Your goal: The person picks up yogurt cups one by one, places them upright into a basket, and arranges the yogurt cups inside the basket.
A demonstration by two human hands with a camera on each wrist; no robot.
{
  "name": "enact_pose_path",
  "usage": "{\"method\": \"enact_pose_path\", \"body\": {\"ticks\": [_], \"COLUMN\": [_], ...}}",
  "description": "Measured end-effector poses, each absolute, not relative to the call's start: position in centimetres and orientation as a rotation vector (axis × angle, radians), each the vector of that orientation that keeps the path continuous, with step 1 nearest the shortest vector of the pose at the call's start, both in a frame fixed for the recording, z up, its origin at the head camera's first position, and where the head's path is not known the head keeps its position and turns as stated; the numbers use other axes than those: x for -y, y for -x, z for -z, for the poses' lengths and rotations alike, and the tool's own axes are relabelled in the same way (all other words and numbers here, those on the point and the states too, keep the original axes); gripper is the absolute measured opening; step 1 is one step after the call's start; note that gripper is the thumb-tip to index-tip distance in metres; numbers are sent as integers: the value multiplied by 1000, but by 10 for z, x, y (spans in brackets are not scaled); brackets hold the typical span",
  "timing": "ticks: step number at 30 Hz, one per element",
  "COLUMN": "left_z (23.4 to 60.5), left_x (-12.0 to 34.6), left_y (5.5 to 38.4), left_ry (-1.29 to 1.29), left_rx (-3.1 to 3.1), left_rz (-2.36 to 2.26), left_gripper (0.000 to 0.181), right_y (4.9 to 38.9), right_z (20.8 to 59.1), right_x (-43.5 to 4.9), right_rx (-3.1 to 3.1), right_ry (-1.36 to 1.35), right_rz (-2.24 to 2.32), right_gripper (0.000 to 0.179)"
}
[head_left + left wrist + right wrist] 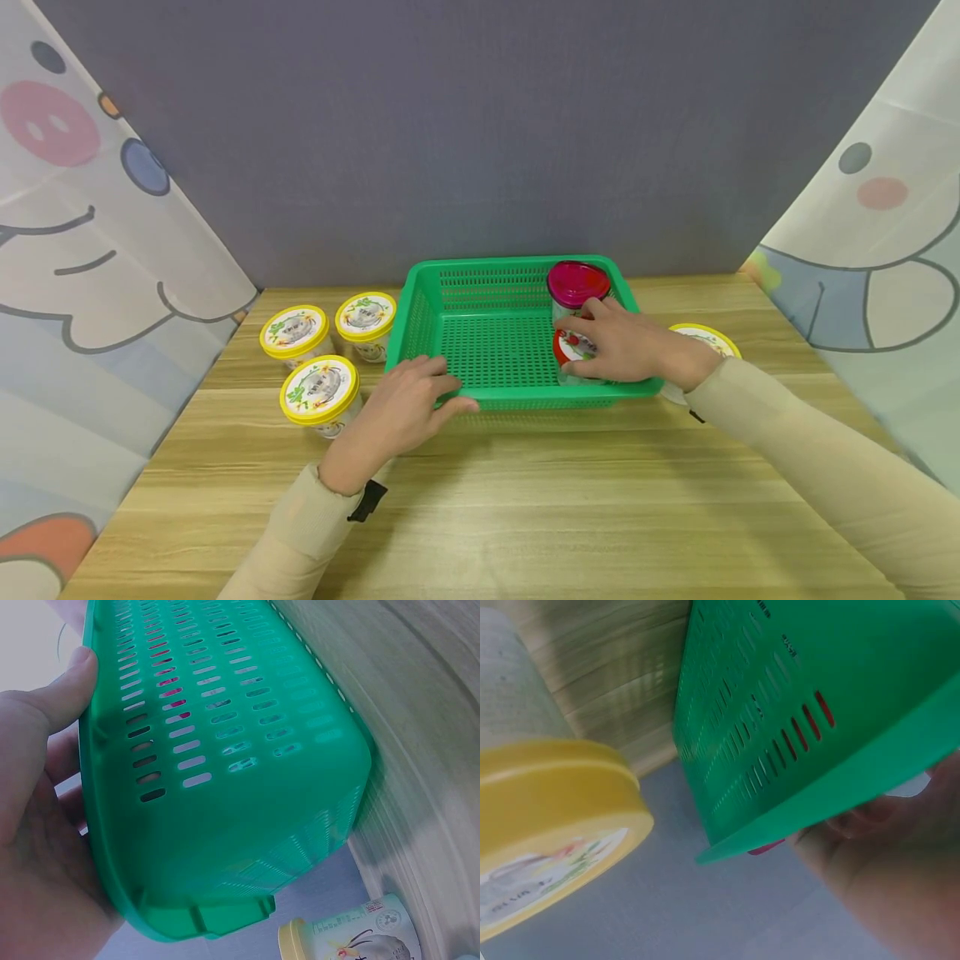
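A green plastic basket (495,402) with slotted walls stands on the wooden table. My left hand (405,404) grips its rim at the front left corner; the left wrist view shows the thumb on the near side of the rim and the fingers behind it. Inside the basket's right end, my right hand (626,342) holds a red-lidded tub (574,345) from above, thumb and fingers on either side of the lid. Just behind that tub sits another one with a magenta lid (576,282). The basket wall hides my right fingertips in the right wrist view.
Left of the basket stand three yellow-lidded tubs, the nearest tub (321,390) close to my left wrist. Another yellow-lidded tub (708,336) is at the right, partly behind my right wrist. A grey wall (480,133) rises behind the table, with cartoon-printed cloth (892,208) at both sides.
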State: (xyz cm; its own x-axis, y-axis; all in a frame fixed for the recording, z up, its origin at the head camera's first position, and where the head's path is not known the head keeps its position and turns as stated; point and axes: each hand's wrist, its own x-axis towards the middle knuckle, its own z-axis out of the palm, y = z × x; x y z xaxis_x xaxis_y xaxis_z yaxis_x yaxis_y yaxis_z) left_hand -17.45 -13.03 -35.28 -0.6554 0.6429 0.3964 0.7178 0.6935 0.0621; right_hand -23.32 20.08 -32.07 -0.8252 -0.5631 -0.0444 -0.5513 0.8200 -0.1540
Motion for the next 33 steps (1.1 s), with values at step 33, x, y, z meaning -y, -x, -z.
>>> {"method": "enact_pose_path", "body": {"ticks": [33], "left_z": [354], "left_x": [131], "left_y": [175], "left_ry": [1064], "left_rx": [2557], "left_rz": [313], "left_gripper": [32], "right_y": [223], "right_z": [308], "right_x": [-202], "right_rx": [-2946], "right_ry": [825], "right_rz": [210], "right_gripper": [77]}}
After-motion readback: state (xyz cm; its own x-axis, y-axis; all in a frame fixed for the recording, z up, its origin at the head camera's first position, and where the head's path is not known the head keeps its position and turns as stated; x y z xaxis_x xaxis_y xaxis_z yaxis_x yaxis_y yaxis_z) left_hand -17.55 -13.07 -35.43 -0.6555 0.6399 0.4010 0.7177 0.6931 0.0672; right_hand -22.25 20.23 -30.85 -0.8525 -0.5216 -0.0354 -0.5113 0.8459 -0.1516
